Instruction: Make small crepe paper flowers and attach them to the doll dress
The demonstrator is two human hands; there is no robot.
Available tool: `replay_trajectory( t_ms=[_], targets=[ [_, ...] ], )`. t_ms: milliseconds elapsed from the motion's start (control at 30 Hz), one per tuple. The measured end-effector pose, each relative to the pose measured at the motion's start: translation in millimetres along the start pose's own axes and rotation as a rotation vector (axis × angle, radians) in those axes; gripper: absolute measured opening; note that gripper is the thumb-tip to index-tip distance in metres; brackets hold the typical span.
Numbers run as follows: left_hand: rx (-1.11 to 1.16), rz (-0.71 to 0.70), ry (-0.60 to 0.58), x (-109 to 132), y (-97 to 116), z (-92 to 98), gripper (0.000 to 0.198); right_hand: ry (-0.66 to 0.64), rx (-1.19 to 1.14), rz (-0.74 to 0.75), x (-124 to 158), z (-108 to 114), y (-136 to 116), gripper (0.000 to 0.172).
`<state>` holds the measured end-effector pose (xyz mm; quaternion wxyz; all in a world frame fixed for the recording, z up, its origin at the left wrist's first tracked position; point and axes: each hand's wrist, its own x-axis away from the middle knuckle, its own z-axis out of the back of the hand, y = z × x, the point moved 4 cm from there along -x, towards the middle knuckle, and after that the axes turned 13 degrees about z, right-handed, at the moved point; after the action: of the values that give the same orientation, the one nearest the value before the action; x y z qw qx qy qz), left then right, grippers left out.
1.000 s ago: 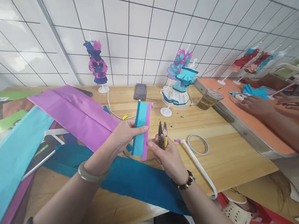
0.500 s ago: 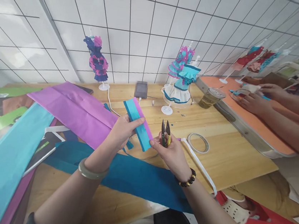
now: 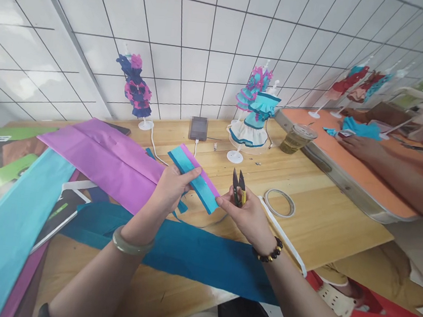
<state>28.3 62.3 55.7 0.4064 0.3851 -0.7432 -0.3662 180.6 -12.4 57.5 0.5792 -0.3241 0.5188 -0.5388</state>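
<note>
Between thumb and fingers, my left hand [image 3: 172, 187] pinches a layered strip of blue and purple crepe paper [image 3: 203, 190] by its upper part. My right hand [image 3: 247, 213] holds a pair of thread snips [image 3: 239, 182] in the palm, blades pointing up and parted. Its thumb and forefinger touch the strip's lower right corner. Below my hands, a long dark-blue sheet of crepe paper [image 3: 200, 254] crosses the table. A purple sheet [image 3: 107, 162] and a light-blue sheet [image 3: 9, 222] lie to the left.
A roll of tape [image 3: 279, 203] and a white strip [image 3: 286, 238] lie right of my hands. Small paper dresses on stands [image 3: 135, 86] [image 3: 256, 118] line the wall. A cup of drink [image 3: 298, 138] stands beside the orange table [image 3: 359, 170], where another person's arms [image 3: 379, 162] reach in.
The strip in my hands has tilted flatter, and my right hand with the snips has shifted slightly right. The other person's hands have moved apart, and bright blue material now shows there.
</note>
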Motion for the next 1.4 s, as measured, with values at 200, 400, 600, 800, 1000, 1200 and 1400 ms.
replay_trajectory(
  t_ms=[200,400,600,800,1000,1200,1400],
  targets=[
    [0.034,0.010,-0.010,-3.4,-0.9,3.0,0.022,-0.001,0.012,-0.001,-2.2,1.8,-3.2,0.029],
    [0.006,0.149,-0.162,-3.6,-12.6,-5.2,0.028,0.001,0.033,0.059,-5.0,4.5,-5.8,0.026],
    [-0.086,0.201,-0.162,-1.4,-25.5,-9.4,0.024,-0.022,0.084,0.109,-7.8,3.8,-8.3,0.023],
    [0.087,0.054,-0.086,-0.5,-13.3,-9.6,0.018,0.047,-0.061,-0.006,-4.0,3.1,0.0,0.028],
    [0.334,-0.045,-0.022,6.9,-8.1,-14.2,0.014,-0.038,-0.446,-0.143,10.0,-24.2,5.6,0.043],
    [0.429,0.018,0.043,12.4,-15.2,-19.6,0.015,-0.059,-0.464,-0.114,14.2,-41.7,-0.7,0.041],
    [0.419,0.012,0.035,18.3,-15.7,-26.7,0.015,-0.059,-0.359,-0.013,10.4,-41.3,-8.2,0.041]
  ],
)
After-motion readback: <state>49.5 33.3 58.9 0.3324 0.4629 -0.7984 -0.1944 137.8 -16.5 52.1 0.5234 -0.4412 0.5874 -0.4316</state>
